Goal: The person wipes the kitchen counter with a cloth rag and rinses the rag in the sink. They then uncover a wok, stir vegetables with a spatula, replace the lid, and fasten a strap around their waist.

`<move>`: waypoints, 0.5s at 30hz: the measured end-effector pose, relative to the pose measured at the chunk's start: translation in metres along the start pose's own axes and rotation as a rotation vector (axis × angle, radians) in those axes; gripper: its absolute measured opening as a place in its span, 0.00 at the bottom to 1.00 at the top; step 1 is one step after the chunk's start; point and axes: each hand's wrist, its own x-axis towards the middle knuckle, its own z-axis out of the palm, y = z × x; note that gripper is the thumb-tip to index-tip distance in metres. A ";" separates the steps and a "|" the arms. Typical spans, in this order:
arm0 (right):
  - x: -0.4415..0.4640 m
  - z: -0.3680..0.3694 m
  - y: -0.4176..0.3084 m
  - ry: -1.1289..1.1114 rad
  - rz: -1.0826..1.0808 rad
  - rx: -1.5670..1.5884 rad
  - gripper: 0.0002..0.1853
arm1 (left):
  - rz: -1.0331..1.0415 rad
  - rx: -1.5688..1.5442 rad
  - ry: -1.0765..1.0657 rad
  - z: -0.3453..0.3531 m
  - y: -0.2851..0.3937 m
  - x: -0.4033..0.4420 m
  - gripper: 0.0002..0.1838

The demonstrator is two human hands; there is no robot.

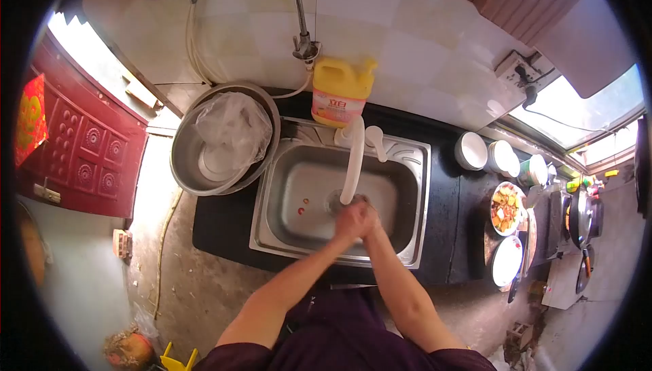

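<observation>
Under the mouth of the white tap [354,160], my left hand [350,222] and my right hand [369,219] are pressed together over the sink [299,188]. Both look closed, fingers curled against each other. Whatever may lie between them is hidden. The drain [335,200] is partly covered by the hands. A few small red bits [301,211] lie on the steel basin floor, left of my hands. The tap's white handle [375,143] stands to the right of its spout.
Behind the sink stands a yellow detergent jug [339,93]. Metal basins [187,154] holding a clear plastic bag [233,130] sit at the left. Along the right counter are stacked bowls [471,151], a plate of food [506,209], a white plate [506,261] and a wok [580,218].
</observation>
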 end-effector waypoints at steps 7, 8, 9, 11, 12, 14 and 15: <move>-0.017 0.043 0.025 -0.126 -0.136 -0.161 0.23 | 0.312 -0.234 0.582 0.023 -0.067 0.031 0.22; -0.016 0.057 0.013 -0.159 -0.093 -0.042 0.24 | 0.350 -0.117 0.650 0.043 -0.057 0.023 0.28; -0.015 0.063 0.002 -0.193 -0.050 0.071 0.25 | 0.388 -0.003 0.719 0.061 -0.045 0.018 0.36; -0.006 0.045 0.004 -0.286 -0.159 -0.205 0.29 | 0.341 -0.047 0.639 0.053 -0.034 0.018 0.37; -0.023 0.064 0.007 -0.217 -0.142 -0.199 0.28 | 0.254 -0.202 0.489 0.024 -0.035 0.025 0.31; -0.045 0.104 0.006 -0.089 -0.115 -0.193 0.28 | 0.338 0.063 0.566 0.019 -0.077 0.052 0.26; -0.042 0.101 0.008 -0.085 -0.090 -0.191 0.27 | 0.375 0.195 0.616 0.017 -0.099 0.066 0.25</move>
